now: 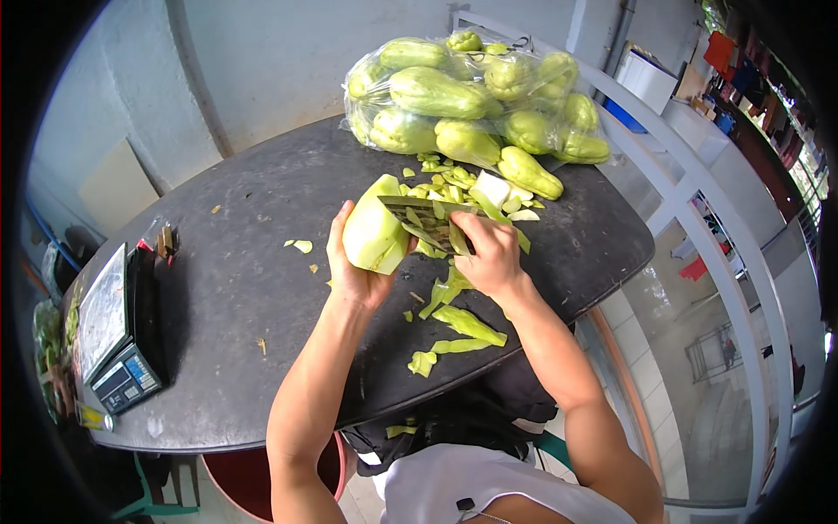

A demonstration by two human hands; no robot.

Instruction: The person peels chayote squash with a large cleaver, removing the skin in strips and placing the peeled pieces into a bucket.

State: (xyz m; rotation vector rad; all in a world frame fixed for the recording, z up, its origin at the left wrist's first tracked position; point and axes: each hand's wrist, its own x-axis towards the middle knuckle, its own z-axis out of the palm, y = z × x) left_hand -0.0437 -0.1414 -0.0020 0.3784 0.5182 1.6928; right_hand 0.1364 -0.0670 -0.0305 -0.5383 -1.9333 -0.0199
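My left hand (362,278) cups a large peeled chayote (371,231), pale green and smooth, from below and the side. In my right hand (491,253) is a wide-bladed knife (425,217), its broad dark blade specked with green bits. The blade's far end lies against the chayote's right side; its handle is mostly hidden by my fingers. Long green strips of peel (467,323) lie on the dark table (236,288) below my right hand. Beyond the knife spreads a heap of small cut pieces and peelings (445,179), with a white block-like piece (491,188) at its right.
A clear plastic bag (489,92) full of whole chayotes stands at the table's far side, with one chayote (530,172) in front. A digital scale (122,341) sits at the left edge. Below the near edge is a red tub (240,480). Grey metal railing (690,175) runs along the right.
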